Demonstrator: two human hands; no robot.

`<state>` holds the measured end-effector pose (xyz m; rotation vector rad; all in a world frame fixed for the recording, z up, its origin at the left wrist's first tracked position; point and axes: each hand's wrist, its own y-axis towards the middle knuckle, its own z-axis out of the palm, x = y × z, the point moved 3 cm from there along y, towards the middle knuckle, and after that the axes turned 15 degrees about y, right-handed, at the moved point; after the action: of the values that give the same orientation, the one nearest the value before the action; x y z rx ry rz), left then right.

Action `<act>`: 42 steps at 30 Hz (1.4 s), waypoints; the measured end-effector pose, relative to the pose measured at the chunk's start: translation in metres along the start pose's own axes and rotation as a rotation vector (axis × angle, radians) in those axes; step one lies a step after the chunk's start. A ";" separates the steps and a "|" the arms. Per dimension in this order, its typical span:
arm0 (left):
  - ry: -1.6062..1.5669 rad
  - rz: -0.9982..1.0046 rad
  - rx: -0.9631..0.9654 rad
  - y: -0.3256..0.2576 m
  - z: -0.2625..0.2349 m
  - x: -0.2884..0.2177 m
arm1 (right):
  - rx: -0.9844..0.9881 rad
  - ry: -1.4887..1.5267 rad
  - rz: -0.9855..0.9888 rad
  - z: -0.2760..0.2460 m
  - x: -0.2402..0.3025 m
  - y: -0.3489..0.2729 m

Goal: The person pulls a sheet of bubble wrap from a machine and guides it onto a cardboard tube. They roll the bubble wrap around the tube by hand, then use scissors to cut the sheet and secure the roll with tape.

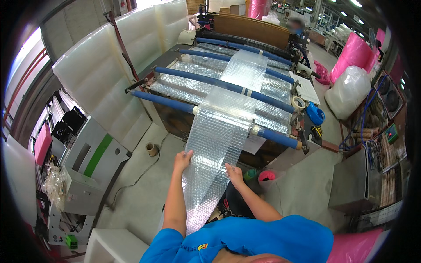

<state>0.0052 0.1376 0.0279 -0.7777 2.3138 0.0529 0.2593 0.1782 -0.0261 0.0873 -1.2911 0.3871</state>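
A long strip of clear bubble wrap (219, 127) runs from the machine over its blue rollers (210, 79) and down toward my body. My left hand (182, 160) grips the strip's left edge, thumb on top. On the opposite edge, my right hand (234, 174) pinches the film between thumb and fingers. Between both hands the sheet hangs fairly flat, and its lower part drops in front of my blue shirt, where it looks pinkish. The front blue roller (278, 136) lies just beyond my hands, with the wrap passing over its middle.
Large wrapped white blocks (94, 65) stand along the left. A grey machine with a green stripe (97, 155) is at the lower left. Tape rolls (298, 103) and a blue bowl (315, 113) sit right of the rollers. A pink-lined bin (266, 176) stands near my right arm.
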 end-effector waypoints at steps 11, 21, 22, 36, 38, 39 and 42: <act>-0.059 -0.001 -0.009 0.014 0.024 0.021 | 0.005 0.008 0.042 0.001 0.007 -0.003; -0.010 0.082 -0.150 0.022 0.010 -0.013 | -0.012 -0.127 -0.065 -0.005 0.028 0.021; -0.005 0.092 -0.166 0.029 0.006 -0.023 | -0.019 -0.089 -0.078 -0.006 0.035 0.030; -0.019 -0.045 -0.082 0.076 -0.018 -0.079 | -0.228 0.008 -0.233 0.013 0.062 0.053; 0.002 0.014 -0.072 0.055 -0.013 -0.069 | -0.219 -0.011 -0.199 0.010 0.041 0.043; 0.011 0.035 -0.069 0.040 -0.009 -0.059 | -0.220 -0.042 -0.168 0.009 0.033 0.036; -0.161 -0.125 0.131 0.002 0.008 -0.013 | -0.199 -0.130 -0.071 0.007 0.011 0.015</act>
<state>0.0164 0.1482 0.0293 -0.8181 2.0902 -0.0884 0.2503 0.1927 -0.0162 -0.0097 -1.4441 0.1930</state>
